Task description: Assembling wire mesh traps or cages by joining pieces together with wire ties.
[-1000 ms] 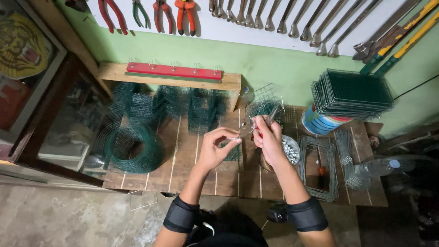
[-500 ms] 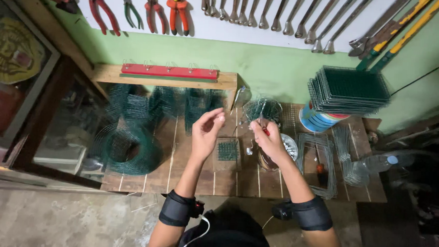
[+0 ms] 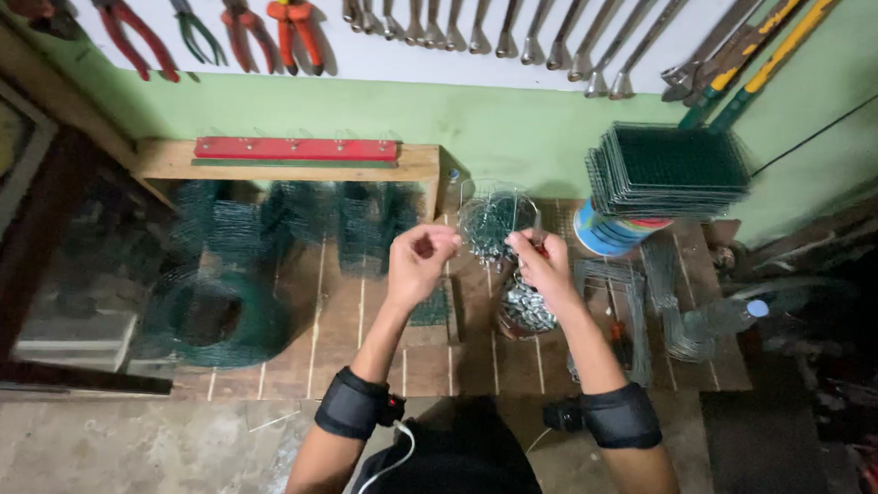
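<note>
Both hands (image 3: 478,264) raised, small wire-mesh basket (image 3: 493,225) just beyond fingertips.

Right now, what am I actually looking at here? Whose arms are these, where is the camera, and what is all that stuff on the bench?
There is no machine here: a person works with bare hands, and a camera on their head looks straight down. The left hand and right hand are raised close together over a wooden workbench, pinching something too small to make out. Black bands wrap both forearms. On the bench lie a green wire mesh roll, a stack of mesh panels on a round tin, and a heap of small metal pieces. Pliers and wrenches hang on the wall.
</note>
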